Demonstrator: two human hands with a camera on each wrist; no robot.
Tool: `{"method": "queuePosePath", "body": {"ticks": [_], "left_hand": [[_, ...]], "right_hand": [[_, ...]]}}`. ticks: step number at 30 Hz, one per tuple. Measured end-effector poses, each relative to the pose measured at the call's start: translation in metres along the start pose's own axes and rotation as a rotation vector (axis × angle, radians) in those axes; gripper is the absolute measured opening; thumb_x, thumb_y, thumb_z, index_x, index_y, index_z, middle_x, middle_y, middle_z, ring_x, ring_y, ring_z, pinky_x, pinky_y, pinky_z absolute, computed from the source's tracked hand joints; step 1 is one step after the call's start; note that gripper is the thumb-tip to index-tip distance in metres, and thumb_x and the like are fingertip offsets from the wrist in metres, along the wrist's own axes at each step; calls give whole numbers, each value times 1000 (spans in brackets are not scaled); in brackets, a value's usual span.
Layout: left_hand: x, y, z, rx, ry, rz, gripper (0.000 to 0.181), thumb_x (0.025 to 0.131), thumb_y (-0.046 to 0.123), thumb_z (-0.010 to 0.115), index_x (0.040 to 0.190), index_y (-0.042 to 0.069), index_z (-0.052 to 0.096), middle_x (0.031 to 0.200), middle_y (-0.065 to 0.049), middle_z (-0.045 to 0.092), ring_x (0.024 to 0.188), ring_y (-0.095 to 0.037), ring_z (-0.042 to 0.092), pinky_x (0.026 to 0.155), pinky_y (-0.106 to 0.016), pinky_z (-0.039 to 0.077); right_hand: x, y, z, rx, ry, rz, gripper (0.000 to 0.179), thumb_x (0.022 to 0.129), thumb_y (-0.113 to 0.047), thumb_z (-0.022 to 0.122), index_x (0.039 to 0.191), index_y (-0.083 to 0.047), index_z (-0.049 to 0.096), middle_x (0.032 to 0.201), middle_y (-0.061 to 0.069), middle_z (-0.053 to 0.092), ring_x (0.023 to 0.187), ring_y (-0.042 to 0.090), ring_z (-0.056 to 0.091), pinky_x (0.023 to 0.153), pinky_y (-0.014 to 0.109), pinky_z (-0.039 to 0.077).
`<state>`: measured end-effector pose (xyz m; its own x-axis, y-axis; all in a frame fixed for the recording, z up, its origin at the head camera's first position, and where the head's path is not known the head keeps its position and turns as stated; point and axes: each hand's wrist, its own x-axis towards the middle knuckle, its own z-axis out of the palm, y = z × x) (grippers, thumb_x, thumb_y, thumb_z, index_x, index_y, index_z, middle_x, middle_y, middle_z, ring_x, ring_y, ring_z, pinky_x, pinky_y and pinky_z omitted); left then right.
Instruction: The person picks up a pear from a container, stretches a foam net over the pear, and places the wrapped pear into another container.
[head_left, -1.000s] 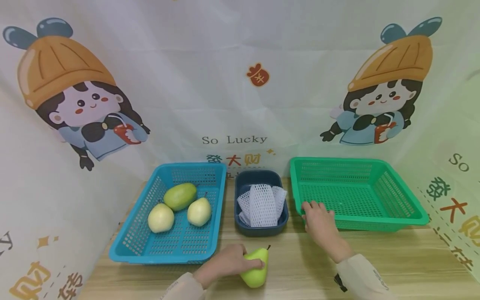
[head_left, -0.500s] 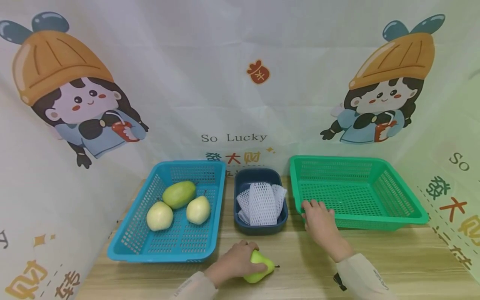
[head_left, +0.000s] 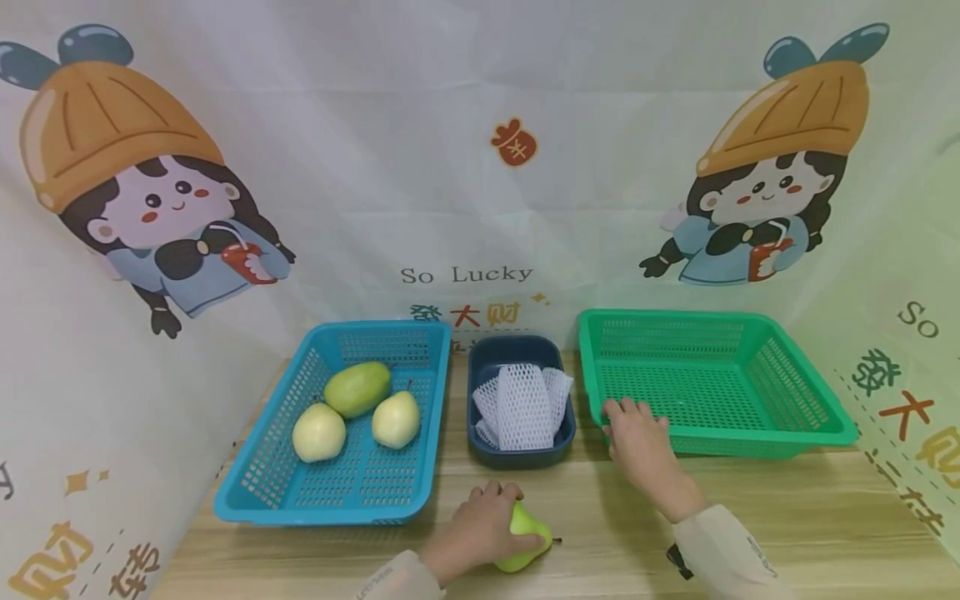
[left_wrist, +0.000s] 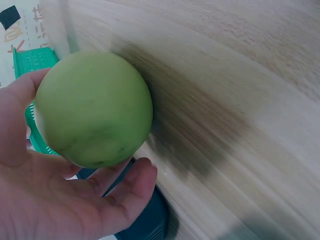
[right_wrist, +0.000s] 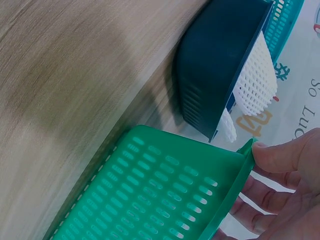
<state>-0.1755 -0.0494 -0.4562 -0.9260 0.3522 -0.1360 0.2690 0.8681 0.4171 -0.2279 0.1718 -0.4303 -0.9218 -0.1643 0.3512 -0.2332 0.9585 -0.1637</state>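
A green pear (head_left: 528,533) is held in my left hand (head_left: 483,527), its stem pointing right, in front of the dark blue bin. The left wrist view shows the rounded bottom of the pear (left_wrist: 95,107), with thumb and fingers curved about it. My right hand (head_left: 641,446) grips the near left corner of the green basket (head_left: 757,437). In the right wrist view its thumb lies on the outside of the rim and the fingers reach over the inside.
At left, a blue basket (head_left: 322,515) holds two pale pears (head_left: 319,433) and a green oblong fruit (head_left: 358,389). Between the baskets stands the dark blue bin (head_left: 517,458) with white foam net sleeves (head_left: 525,408). A printed cloth (head_left: 465,208) hangs behind the wooden table (head_left: 600,533).
My left hand has moved slightly right with the pear, and the pear's stem has swung from pointing up to pointing right. The right hand stays at the green basket's corner.
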Motion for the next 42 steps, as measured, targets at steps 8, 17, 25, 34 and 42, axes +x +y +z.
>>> {"method": "queuePosePath", "body": {"ticks": [8,17,25,34,42], "left_hand": [[-3,-2,-5,20,0,50,65,70,53,71,117,10,57,104,-9,58,88,-23,52,74,-39,46],[-7,-3,-16,-47,43,64,65,72,51,71,120,9,56,114,-13,58,98,-29,53,83,-48,45],[-11,-9,-25,-53,83,86,61,76,47,69,122,9,55,113,-12,57,99,-30,53,82,-47,47],[-19,-15,-37,54,192,167,60,79,42,68,125,8,53,115,-12,57,107,-31,53,88,-47,46],[-26,-22,-39,71,235,215,59,81,41,67,128,11,51,120,-10,55,113,-30,50,95,-47,43]], "right_hand": [[1,-1,-3,16,-31,0,15,84,-8,66,97,-3,61,90,13,63,77,27,54,56,36,38],[5,1,-12,55,-98,53,17,84,-11,66,99,-4,62,91,12,63,83,30,56,59,38,39],[7,1,-15,69,-139,72,20,84,-13,66,101,-3,62,94,12,64,84,31,57,59,38,39],[9,3,-14,99,-146,64,27,83,-12,66,107,-1,60,99,16,65,88,34,58,60,41,41],[11,-1,-17,102,-133,59,32,84,-15,66,110,1,57,103,20,62,90,37,57,65,48,48]]}}
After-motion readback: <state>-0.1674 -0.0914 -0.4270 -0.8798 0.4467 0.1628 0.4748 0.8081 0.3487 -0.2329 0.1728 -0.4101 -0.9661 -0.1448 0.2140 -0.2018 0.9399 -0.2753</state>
